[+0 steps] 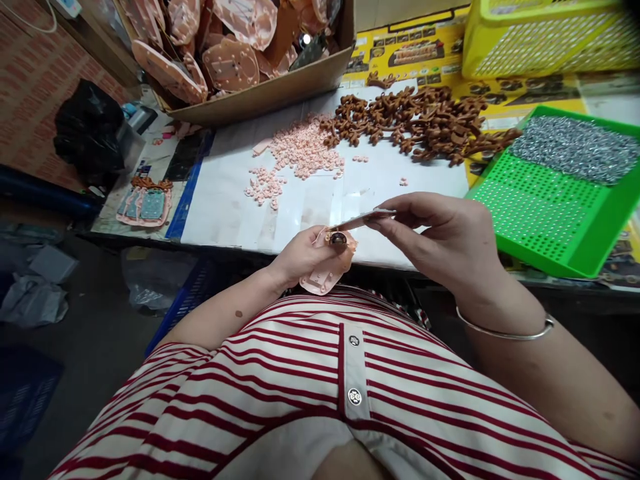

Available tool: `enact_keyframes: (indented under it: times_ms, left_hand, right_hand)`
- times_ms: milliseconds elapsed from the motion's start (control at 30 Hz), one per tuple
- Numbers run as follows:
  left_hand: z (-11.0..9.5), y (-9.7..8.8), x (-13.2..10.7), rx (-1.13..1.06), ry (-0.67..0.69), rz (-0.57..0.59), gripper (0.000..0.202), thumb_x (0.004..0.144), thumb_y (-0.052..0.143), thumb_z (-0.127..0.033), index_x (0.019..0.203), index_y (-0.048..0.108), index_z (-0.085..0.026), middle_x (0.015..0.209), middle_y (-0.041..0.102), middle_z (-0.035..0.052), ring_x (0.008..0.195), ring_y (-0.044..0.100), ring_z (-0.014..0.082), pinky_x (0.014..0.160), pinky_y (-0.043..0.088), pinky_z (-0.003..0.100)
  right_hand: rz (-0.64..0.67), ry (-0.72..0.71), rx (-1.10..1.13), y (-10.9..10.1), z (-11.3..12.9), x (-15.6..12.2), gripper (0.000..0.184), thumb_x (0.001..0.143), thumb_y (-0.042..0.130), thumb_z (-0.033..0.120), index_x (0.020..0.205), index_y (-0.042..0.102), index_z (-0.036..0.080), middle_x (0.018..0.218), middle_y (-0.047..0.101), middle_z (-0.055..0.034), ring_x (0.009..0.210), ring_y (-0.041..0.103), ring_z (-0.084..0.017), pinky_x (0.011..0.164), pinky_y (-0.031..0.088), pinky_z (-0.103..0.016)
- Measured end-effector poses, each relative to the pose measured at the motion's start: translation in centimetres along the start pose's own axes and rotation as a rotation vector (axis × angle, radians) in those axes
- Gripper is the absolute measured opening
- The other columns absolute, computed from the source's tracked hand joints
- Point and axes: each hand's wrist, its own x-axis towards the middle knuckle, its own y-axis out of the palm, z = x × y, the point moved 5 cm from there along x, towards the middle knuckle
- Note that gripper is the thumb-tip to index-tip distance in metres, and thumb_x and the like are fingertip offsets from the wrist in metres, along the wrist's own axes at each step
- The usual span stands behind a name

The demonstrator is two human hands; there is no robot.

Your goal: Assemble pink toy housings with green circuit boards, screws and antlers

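Note:
My left hand (pixel 299 257) grips a pink plastic plate (pixel 327 270) with small holes, held just over the near table edge. A small brown piece (pixel 339 238) sits on the plate's top under my thumb. My right hand (pixel 445 237) pinches a thin metal tool (pixel 363 219) whose tip points left and touches the brown piece. A silver bangle (pixel 505 331) circles my right wrist.
On the white table sheet (pixel 230 200) lie a heap of small pink rings (pixel 300 150) and a pile of brown plastic parts (pixel 425 120). A green tray (pixel 550 220) holds metal screws (pixel 575 147). A cardboard box (pixel 270 87) of pink plates stands behind, a yellow basket (pixel 540 37) at the far right.

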Motion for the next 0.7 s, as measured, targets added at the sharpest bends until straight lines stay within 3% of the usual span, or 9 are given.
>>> enact_keyframes:
  times_ms: [100,233,433,700]
  left_hand:
    - [0.0,-0.1,-0.1,-0.016,-0.026,-0.033,0.039,0.072,0.084,-0.042,0.094,0.071,-0.013,0.078,0.068,0.0027,0.065,0.061,0.0109,0.062,0.045,0.021]
    - [-0.3,0.3,-0.1,-0.035,-0.044,0.035,0.028,0.074,0.079,-0.033,0.092,0.069,-0.014,0.070,0.067,0.0012,0.057,0.060,0.0118,0.056,0.046,0.023]
    - [-0.3,0.7,-0.2,-0.026,-0.051,0.063,0.026,0.074,0.078,-0.033,0.090,0.068,-0.014,0.069,0.067,0.0011,0.055,0.060,0.0110,0.055,0.047,0.023]
    - [-0.8,0.7,-0.3,-0.033,-0.051,0.133,0.025,0.080,0.074,-0.036,0.090,0.068,-0.013,0.071,0.067,0.0039,0.056,0.061,0.0129,0.054,0.046,0.024]
  right_hand:
    - [-0.045,-0.014,-0.097,-0.4,-0.2,-0.2,0.007,0.086,0.072,0.031,0.088,0.077,0.027,0.070,0.073,-0.0003,0.057,0.059,-0.014,0.056,0.044,-0.030]
    - [-0.073,0.035,-0.159,-0.5,-1.2,-0.3,0.012,0.086,0.071,0.033,0.082,0.076,0.023,0.063,0.067,-0.0001,0.054,0.054,-0.013,0.054,0.038,-0.031]
    - [-0.101,0.064,-0.155,0.3,-1.2,0.0,0.019,0.083,0.072,0.036,0.071,0.071,0.022,0.057,0.059,0.0006,0.051,0.045,-0.012,0.053,0.033,-0.030]
    - [-0.047,0.054,-0.078,1.0,-0.4,0.4,0.021,0.083,0.070,0.032,0.066,0.065,0.022,0.056,0.059,0.0013,0.051,0.047,-0.011,0.050,0.034,-0.028]
